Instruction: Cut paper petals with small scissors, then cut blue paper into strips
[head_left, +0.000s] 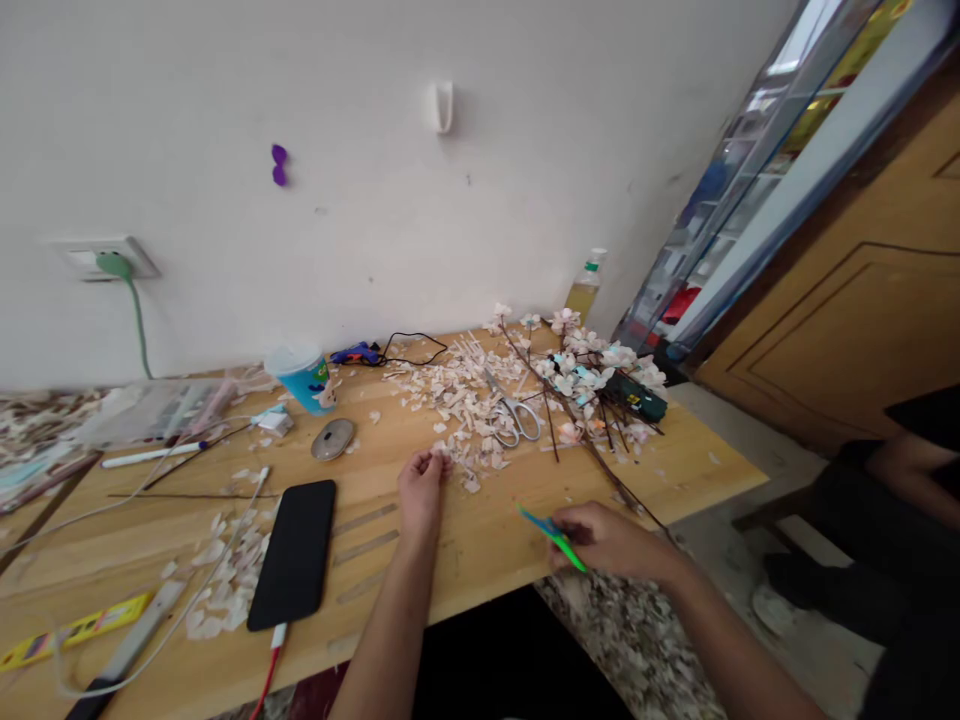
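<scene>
Over the wooden table [480,560], my left hand [421,485] has its fingers closed at the near edge of a pile of pale petals [457,400]; a petal seems to be at its fingertips. My right hand [589,540], near the table's front edge, grips a green and blue tool [559,540] whose tip points up and left. Scissors with pale handles [517,420] lie on the right side of the petals. Further right, brown branches with pale blossoms [592,370] lie across the table, one stem reaching past the front edge.
Left stand a blue cup [304,380], a metal disc [332,439], a black phone [292,555] with a cable, and a yellow level [75,632]. A bottle [585,285] stands behind the blossoms. A seated person [870,520] is at the right.
</scene>
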